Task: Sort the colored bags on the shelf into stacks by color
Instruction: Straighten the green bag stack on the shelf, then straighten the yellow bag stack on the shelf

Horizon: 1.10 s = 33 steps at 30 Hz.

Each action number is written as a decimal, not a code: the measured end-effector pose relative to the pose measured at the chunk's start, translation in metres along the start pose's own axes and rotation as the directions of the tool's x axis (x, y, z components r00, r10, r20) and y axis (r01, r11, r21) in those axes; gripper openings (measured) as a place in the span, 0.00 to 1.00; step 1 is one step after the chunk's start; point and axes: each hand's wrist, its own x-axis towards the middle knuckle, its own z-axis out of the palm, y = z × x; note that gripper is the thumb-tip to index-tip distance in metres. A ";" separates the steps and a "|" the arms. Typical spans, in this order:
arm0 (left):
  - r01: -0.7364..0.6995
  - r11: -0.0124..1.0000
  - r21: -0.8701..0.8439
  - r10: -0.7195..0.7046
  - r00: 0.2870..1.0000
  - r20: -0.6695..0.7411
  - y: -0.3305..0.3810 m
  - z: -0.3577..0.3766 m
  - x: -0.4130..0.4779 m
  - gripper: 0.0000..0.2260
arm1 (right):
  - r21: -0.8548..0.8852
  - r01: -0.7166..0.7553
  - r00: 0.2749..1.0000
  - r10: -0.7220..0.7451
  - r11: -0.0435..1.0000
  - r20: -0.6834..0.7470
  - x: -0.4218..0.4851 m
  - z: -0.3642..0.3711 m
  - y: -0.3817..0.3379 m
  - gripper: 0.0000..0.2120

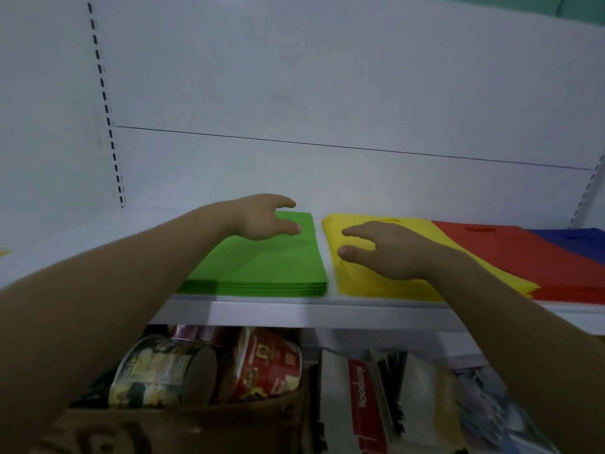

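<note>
Dim, soft, blurred, wide-angle edges

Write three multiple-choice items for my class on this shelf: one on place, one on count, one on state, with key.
1. Which colour lies directly right of the flat green fabric bag stack on the white metal shelf? A red; B yellow; C blue.
2. How many bag colours show? A two; B four; C six.
3. The person's left grip is: A open, holding nothing; B clenched round a can; C out of view.
Key: B, the yellow bag stack sits beside green; B, green, yellow, red stack, blue stack; A, its fingers are relaxed over the green stack.
</note>
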 end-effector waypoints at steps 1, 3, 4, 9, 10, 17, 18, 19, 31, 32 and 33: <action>0.004 1.000 0.005 -0.004 1.000 0.002 0.013 0.008 -0.001 0.30 | 0.012 0.007 1.000 -0.007 1.000 0.004 -0.005 -0.001 0.012 0.36; 0.009 1.000 0.013 -0.009 1.000 0.009 0.038 0.021 -0.002 0.30 | 0.041 0.016 1.000 -0.016 0.999 0.013 -0.015 -0.002 0.035 0.34; 0.015 1.000 0.009 -0.015 1.000 0.019 0.050 0.027 -0.003 0.30 | 0.047 0.016 1.000 -0.017 0.999 0.019 -0.020 -0.002 0.046 0.34; 0.018 0.999 0.042 -0.023 0.994 0.103 0.096 0.054 -0.018 0.31 | 0.045 -0.027 0.998 0.024 0.999 0.063 -0.040 -0.003 0.091 0.37; 0.009 0.998 0.061 -0.016 0.993 0.118 0.103 0.059 -0.021 0.32 | 0.041 -0.040 0.997 0.037 0.998 0.065 -0.042 -0.004 0.099 0.37; -0.031 0.969 0.245 -0.005 0.989 0.146 0.123 0.076 -0.031 0.37 | -0.024 -0.165 0.979 0.167 0.986 0.118 -0.045 -0.004 0.128 0.41; -0.032 0.970 0.241 -0.003 0.989 0.147 0.123 0.077 -0.031 0.36 | -0.026 -0.173 0.977 0.175 0.985 0.121 -0.045 -0.004 0.127 0.40; -0.032 0.973 0.228 -0.002 0.989 0.147 0.121 0.077 -0.031 0.34 | -0.027 -0.175 0.976 0.177 0.984 0.125 -0.045 -0.003 0.127 0.39; -0.029 0.984 0.174 0.012 0.995 0.098 0.111 0.081 -0.032 0.25 | -0.016 -0.178 0.964 0.178 0.984 0.197 0.000 -0.025 0.138 0.35; -0.019 0.986 0.164 0.005 0.997 0.083 0.111 0.081 -0.032 0.24 | -0.036 -0.177 0.965 0.180 0.984 0.190 0.008 -0.024 0.142 0.35; -0.007 0.989 0.150 -0.004 0.998 0.069 0.111 0.081 -0.032 0.24 | -0.060 -0.179 0.965 0.187 0.982 0.186 0.017 -0.021 0.146 0.36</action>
